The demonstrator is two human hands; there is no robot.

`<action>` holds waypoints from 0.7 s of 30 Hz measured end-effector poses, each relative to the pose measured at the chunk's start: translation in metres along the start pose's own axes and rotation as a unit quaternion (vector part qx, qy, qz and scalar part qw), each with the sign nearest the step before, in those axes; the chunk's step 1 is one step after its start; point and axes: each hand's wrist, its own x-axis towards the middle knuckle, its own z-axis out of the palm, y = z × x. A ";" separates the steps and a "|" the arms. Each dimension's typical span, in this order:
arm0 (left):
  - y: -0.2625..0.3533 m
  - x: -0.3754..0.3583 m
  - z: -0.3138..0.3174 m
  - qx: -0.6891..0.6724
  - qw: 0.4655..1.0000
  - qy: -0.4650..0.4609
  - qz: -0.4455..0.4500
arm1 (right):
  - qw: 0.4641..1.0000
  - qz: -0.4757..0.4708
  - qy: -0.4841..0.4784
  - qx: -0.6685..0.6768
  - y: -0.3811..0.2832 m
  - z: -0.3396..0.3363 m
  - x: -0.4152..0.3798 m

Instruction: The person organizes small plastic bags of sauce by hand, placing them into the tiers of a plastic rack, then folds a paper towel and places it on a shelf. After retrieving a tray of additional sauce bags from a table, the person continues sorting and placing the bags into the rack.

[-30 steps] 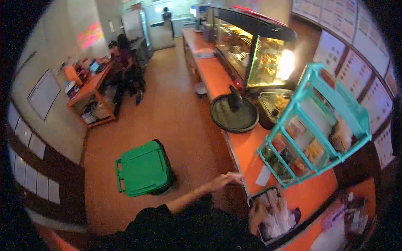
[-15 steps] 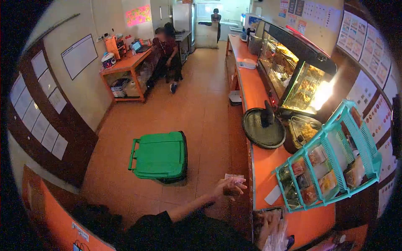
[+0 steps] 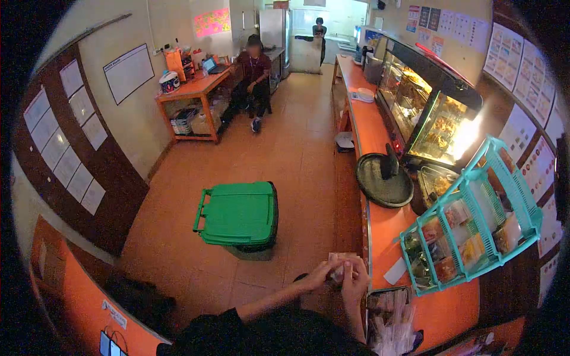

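Note:
My left hand (image 3: 316,277) and my right hand (image 3: 355,277) meet just off the counter's front edge. Closed around a small clear plastic packet (image 3: 342,257), their fingers hide most of it, and its contents are too small to make out. Right of my right hand, a dark tray (image 3: 373,296) sits on the orange counter with clear plastic bags (image 3: 392,332) spilling over its near side. Beyond it, a tilted turquoise basket (image 3: 423,291) holds several packets in its compartments. A white slip (image 3: 394,272) lies by the basket.
A green lidded bin (image 3: 239,213) stands on the floor ahead. Along the counter are a round dark stone mortar (image 3: 374,190), a glass container of food (image 3: 436,184) and a lit food display (image 3: 442,127). One person (image 3: 252,74) sits by the orange table (image 3: 199,88); another (image 3: 320,29) is farther back.
My right hand has left the tray of plastic bags and come up to my left hand, joining it on the packet. The view has shifted slightly left.

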 end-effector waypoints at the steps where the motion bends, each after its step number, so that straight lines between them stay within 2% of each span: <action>1: 0.001 -0.007 -0.001 -0.025 0.999 0.034 -0.033 | 1.000 0.001 0.000 0.001 -0.001 0.003 -0.003; 5: -0.004 -0.012 -0.007 0.033 0.999 -0.009 -0.014 | 0.996 -0.037 -0.014 -0.082 -0.001 0.002 -0.011; 7: 0.020 -0.019 0.008 0.083 0.996 0.017 0.017 | 0.995 -0.038 0.006 -0.087 0.013 0.001 -0.011; 10: 0.064 -0.027 0.036 0.122 0.992 0.011 -0.024 | 0.992 -0.053 0.034 -0.107 0.008 -0.003 -0.011; 14: 0.034 -0.026 0.022 0.101 0.994 0.040 -0.023 | 0.988 -0.069 0.038 -0.136 0.007 0.001 -0.013; 16: 0.045 -0.028 0.022 0.049 0.997 0.060 -0.016 | 0.985 -0.080 0.039 -0.147 0.003 0.006 -0.010; 20: 0.040 -0.028 0.007 0.079 0.995 0.056 0.036 | 0.989 -0.023 0.062 -0.130 -0.015 0.018 -0.009; 21: 0.039 -0.028 0.004 0.047 0.996 0.064 0.031 | 0.990 -0.005 0.061 -0.125 -0.014 0.021 -0.009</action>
